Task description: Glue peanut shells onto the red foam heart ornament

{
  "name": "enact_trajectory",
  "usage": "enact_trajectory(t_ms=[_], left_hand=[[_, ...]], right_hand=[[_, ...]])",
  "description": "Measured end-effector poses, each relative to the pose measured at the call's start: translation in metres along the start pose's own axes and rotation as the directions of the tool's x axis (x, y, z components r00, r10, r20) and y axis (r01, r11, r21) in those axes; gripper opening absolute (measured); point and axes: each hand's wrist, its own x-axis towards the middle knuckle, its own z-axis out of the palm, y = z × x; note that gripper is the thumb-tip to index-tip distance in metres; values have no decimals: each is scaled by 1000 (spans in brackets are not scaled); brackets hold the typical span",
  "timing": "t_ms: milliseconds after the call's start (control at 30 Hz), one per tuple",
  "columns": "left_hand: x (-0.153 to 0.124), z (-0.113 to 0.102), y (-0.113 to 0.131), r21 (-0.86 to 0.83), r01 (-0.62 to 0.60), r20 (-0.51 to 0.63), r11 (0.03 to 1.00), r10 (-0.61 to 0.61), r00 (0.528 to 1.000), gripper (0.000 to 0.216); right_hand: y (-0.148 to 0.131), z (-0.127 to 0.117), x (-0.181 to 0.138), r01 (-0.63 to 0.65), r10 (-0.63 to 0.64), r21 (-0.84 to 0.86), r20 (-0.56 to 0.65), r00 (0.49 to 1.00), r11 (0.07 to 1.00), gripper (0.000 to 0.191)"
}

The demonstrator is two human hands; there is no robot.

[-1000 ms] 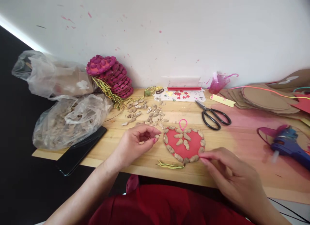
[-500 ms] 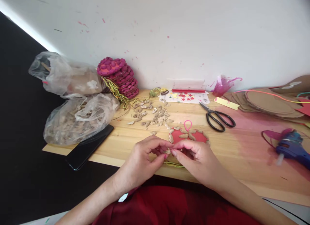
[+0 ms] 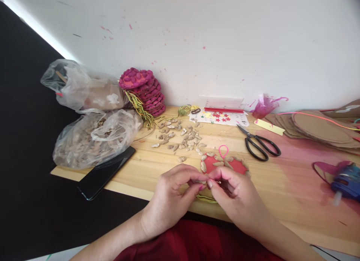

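Both hands meet at the front of the table, fingertips together. My left hand (image 3: 178, 189) is closed in a pinch on a peanut shell (image 3: 203, 182), mostly hidden by the fingers. Pinching the same shell from the other side is my right hand (image 3: 234, 193). Just beyond the hands lies a red round piece (image 3: 210, 164) edged with peanut shells, more shells crossing its middle; its near part is hidden. A pink loop (image 3: 223, 151) sticks out of its far edge, and yellow-green cords (image 3: 207, 198) show below the hands. Loose peanut shells (image 3: 187, 140) are scattered behind, to the left.
Black-handled scissors (image 3: 263, 146) and a blue glue gun (image 3: 347, 182) lie to the right, with cardboard discs (image 3: 320, 126) behind. Leftward are a phone (image 3: 108, 173), a plastic bag of shells (image 3: 81, 144) and stacked purple shell-covered discs (image 3: 149, 92). Star stickers (image 3: 222, 116) lie near the wall.
The view has shifted slightly, so everything on the table sits a little further right and the hands lower. Both hands keep their pinch on the shell, which is now more covered by the fingers.
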Motion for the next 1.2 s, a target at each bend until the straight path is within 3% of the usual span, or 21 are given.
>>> enact_trajectory(t_ms=[300, 400, 500, 600, 800, 900, 967, 1033, 1200], left_hand=[[0, -1, 2, 59, -82, -59, 995, 86, 995, 18], [1, -6, -1, 35, -47, -65, 998, 49, 997, 15], [2, -14, -9, 19, 97, -5, 995, -97, 995, 19], [4, -19, -21, 102, 190, 61, 977, -196, 979, 18], [4, -16, -38, 309, 130, 50, 942, -152, 987, 15], [2, -19, -39, 350, 96, 34, 932, -114, 993, 17], [1, -24, -38, 341, 76, 51, 937, -99, 994, 20], [-1, -31, -39, 319, 52, 94, 946, -86, 992, 23], [-2, -36, -44, 303, -10, 195, 953, -52, 979, 31]], right_hand=[[-4, 6, 6, -49, 58, 134, -63, 996, 990, 20], [-3, -2, 8, -90, 94, 117, -24, 995, 989, 26], [-6, -15, 13, -70, 68, 31, 60, 996, 997, 29], [-13, -26, 26, 7, 0, -118, 59, 998, 993, 25], [-30, -17, 73, 182, -172, -343, 58, 983, 922, 24], [-31, -13, 85, 213, -229, -380, 3, 973, 900, 43], [-27, -17, 81, 206, -240, -406, -36, 970, 890, 48], [-19, -26, 68, 192, -246, -433, -71, 967, 880, 35], [25, -58, 11, 134, -290, -558, -202, 935, 819, 22]])
